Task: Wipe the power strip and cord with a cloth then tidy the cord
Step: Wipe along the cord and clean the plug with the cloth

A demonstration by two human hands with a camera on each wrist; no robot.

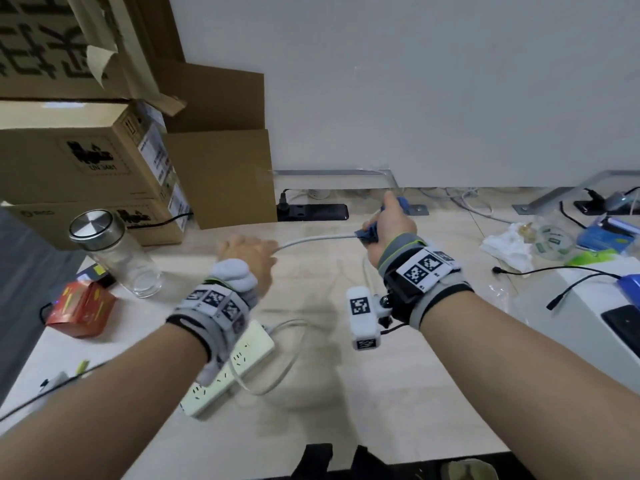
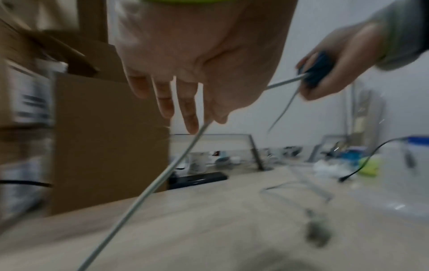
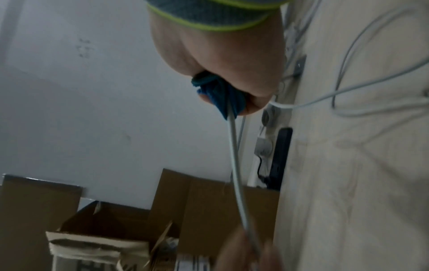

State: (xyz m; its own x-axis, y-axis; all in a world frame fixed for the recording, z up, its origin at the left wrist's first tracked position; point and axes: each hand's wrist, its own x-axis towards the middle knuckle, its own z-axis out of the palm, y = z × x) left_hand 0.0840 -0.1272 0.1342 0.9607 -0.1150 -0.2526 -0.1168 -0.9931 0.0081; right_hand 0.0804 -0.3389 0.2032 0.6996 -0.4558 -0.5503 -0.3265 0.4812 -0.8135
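Worktop pass is sitting mid-cord: right hand (image 1: pixel 389 225) is fisting blue cloth (image 1: pixel 367 234) round white cord (image 1: pixel 318 239), left hand (image 1: pixel 247 258) is pinching it taut; power strip (image 1: pixel 228 368) wipe status unclear, tidying not started

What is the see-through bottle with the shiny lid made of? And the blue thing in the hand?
The bottle looks like clear glass or hard plastic: you see the desk through it. Its lid looks like brushed metal, silvery with fine circular lines. The blue cloth looks like soft fabric; it bunches in the right hand around the white cord.
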